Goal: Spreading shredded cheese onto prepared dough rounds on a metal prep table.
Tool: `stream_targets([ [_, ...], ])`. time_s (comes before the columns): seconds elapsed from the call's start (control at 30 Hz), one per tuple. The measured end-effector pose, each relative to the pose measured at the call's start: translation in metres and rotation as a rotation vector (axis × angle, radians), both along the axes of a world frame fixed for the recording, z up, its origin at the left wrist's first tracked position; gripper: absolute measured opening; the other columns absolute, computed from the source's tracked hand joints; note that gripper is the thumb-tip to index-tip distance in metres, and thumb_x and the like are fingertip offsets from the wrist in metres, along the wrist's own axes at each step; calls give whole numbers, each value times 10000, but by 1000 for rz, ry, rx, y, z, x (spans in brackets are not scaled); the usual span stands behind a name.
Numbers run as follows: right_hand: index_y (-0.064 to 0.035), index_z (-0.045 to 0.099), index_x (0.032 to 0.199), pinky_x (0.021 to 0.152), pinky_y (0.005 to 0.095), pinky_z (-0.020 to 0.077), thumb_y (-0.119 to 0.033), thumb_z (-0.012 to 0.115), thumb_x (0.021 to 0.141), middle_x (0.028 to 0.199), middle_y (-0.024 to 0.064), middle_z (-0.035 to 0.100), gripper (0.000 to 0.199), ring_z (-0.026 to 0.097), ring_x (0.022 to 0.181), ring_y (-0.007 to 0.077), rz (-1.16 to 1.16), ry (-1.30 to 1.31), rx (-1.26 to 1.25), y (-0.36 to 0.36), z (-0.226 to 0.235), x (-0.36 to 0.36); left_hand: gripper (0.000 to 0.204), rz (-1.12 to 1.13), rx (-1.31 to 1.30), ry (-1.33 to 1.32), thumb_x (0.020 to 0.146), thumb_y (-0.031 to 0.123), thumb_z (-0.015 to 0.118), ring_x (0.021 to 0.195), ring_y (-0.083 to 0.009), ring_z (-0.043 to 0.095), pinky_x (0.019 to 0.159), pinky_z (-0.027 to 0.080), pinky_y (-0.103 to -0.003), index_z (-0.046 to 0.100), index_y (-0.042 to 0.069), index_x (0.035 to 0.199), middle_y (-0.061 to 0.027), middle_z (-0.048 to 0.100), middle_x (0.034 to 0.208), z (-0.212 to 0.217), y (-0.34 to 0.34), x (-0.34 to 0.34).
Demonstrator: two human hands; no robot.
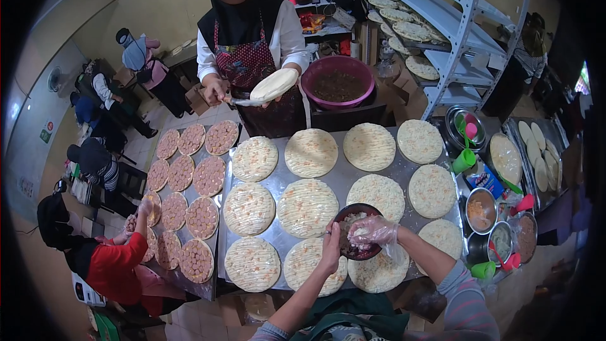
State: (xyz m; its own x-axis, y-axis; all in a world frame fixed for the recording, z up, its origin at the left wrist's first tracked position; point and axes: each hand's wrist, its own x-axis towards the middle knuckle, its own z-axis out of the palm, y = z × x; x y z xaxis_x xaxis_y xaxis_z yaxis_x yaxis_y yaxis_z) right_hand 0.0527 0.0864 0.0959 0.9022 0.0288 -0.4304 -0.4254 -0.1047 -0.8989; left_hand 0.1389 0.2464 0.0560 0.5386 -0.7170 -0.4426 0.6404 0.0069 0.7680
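Dough rounds point(307, 207) cover the steel tabletop point(341, 180) in rows, approx. a dozen, and most already carry a pale speckled topping. Judging by the look, the rounds at 12 o'clock and centre are dressed; the one at 6 o'clock, right under the bowl point(357, 232), seems plainest, so it prob. comes next, w/ little left after that.

Left hand point(330, 251) cups the dark bowl's near-left rim, fingers wrapped on it, holding it just above the rounds. Right hand point(372, 230), in a clear plastic glove, is bunched into the bowl from 3 o'clock, pinching a clump of pale shredded filling. So the bowl sits between both hands, touching each, above the front row.

At 9 o'clock a second tray point(186, 199) holds smaller rounds topped w/ pinkish sausage slices; a person in a red sleeve point(120, 259) reaches over it. At 12 o'clock another person in an apron holds a plain dough round point(273, 84) and a tool beside a purple basin point(338, 82). At 3 o'clock: small metal bowls of sauces point(481, 209) w/ green scoops point(465, 161). Shelves point(442, 19) at 1 o'clock hold more rounds.
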Motion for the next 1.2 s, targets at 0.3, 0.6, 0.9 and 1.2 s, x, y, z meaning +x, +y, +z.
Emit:
stream_targets([
  [0.3,-55,645,1000,667,233,490,-234,628,877,854,6,632,217,581,745,75,-44,-14,70,-32,7,16,503,3,-68,80,950,455,408,1130,-156,485,951,420,-327,363,112,1316,-61,477,1245,-16,-32,14],
  [0.6,-81,613,1021,565,212,463,-253,603,892,797,-14,600,215,569,683,72,-242,74,380,-69,-7,23,500,39,-113,104,957,411,425,1149,-161,451,986,362,-314,366,59,1307,-87,458,1255,-4,-74,12],
  [0.9,-76,592,1081,711,248,481,-269,594,892,921,-2,611,270,577,831,75,-390,-66,391,-151,44,49,559,67,-141,152,953,491,346,1097,-214,549,953,444,-362,416,48,1288,-106,545,1224,-28,-92,19],
  [1.2,-66,660,986,764,239,481,-149,652,794,968,47,642,210,594,897,90,-112,54,-544,-248,-33,133,560,229,-69,114,963,468,337,1170,-196,480,1016,360,-353,377,41,1323,-94,486,1290,7,-38,17],
])
